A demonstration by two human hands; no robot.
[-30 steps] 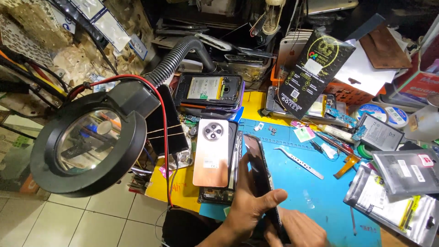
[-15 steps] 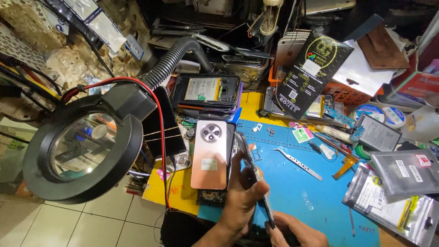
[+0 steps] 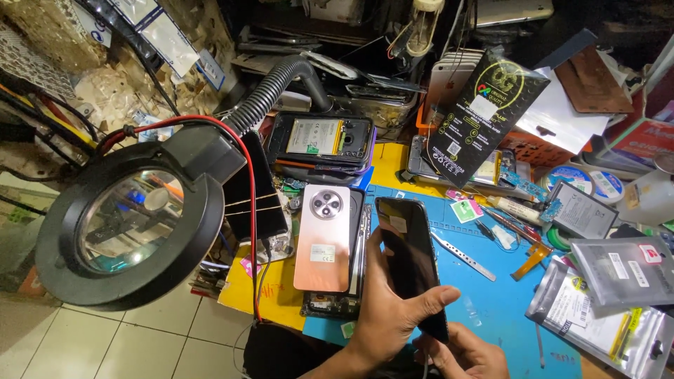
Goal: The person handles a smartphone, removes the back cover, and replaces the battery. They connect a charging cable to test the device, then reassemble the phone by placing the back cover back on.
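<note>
— Two hands are ours at the bottom of the view. How do we hold the left hand (image 3: 388, 316)?

— We raise it palm toward us, wrist at the bottom edge, with the thumb stretched out to the right across the face of the black phone screen (image 3: 412, 263) and the fingers wrapped behind its left edge. So it is closed on that panel.

— And the right hand (image 3: 463, 354)?

— We keep it low, just beneath the panel's bottom end, fingers curled. Whether it pinches the panel's lower corner we cannot tell; the left hand hides the contact.

— Where does the panel sit?

— Tilted, its top leaning left, lifted over the blue work mat (image 3: 484, 302), just to the right of the pink phone back cover (image 3: 324, 238) lying camera-side up on an opened phone body.

— What else is near us?

— Metal tweezers (image 3: 463, 256) lie on the mat to the right, and a round magnifier lamp (image 3: 126, 224) hangs at the far left.
</note>
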